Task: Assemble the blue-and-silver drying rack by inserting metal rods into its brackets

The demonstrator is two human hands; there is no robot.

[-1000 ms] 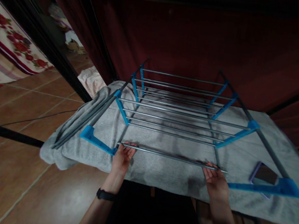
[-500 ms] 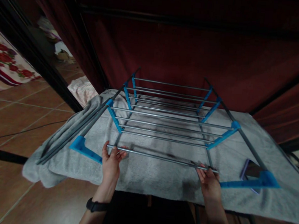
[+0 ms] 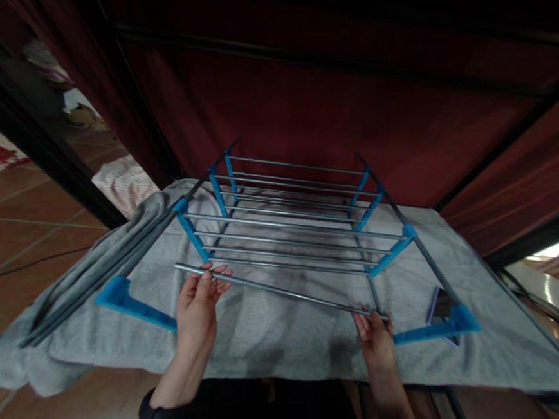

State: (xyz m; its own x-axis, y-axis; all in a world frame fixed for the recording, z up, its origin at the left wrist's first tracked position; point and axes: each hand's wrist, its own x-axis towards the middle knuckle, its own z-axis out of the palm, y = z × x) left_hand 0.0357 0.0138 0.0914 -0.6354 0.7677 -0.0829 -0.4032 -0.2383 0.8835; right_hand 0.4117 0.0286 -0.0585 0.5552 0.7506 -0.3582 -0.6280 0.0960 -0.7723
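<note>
A loose metal rod spans my two hands, its left end a little higher than its right. My left hand pinches it near the left end, with a short length sticking out past the thumb. Near the other end, my right hand grips the rod between thumb and fingers. Beyond them stands a rack frame of grey tubes, blue plastic brackets and several crossbars. Its nearest left bracket and nearest right bracket lie either side of my hands, with no bar between them.
The rack rests on a grey blanket over a bed. A phone lies partly behind the right bracket. Several grey tubes lie along the left side. Dark red curtains hang behind, and a striped cloth is at the left.
My left hand has shifted along the rod, so more of its left end sticks out, and the rod tilts a little more. The view has turned, moving the scene leftward.
</note>
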